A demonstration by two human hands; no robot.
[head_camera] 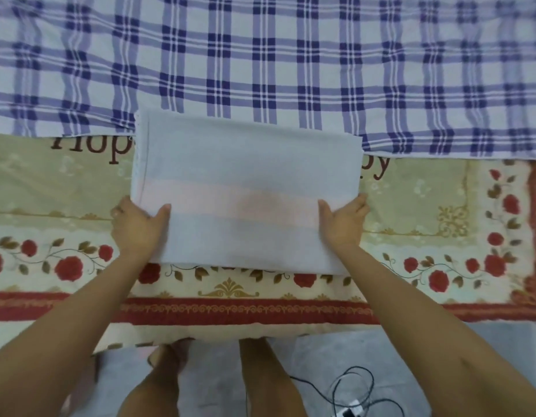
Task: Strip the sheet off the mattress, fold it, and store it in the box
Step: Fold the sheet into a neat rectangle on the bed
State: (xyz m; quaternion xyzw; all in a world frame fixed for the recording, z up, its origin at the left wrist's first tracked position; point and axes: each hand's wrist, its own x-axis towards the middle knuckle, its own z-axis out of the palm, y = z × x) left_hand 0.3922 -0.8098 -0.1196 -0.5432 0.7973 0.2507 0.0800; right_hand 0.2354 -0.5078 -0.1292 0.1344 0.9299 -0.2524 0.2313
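A pale blue-white sheet [245,182], folded into a flat rectangle with a faint pink band across it, lies on the mattress [426,212], whose cover is cream with red roses and a dark red border. My left hand [137,224] grips the fold's left edge, thumb on top and fingers under it. At the right edge my right hand [345,221] holds the fold the same way. No box is in view.
A purple and white checked cloth [290,55] covers the far half of the mattress, and the folded sheet's far edge overlaps it. Below the near mattress edge are my bare legs, grey floor [351,350] and a black cable with a white plug block [351,412].
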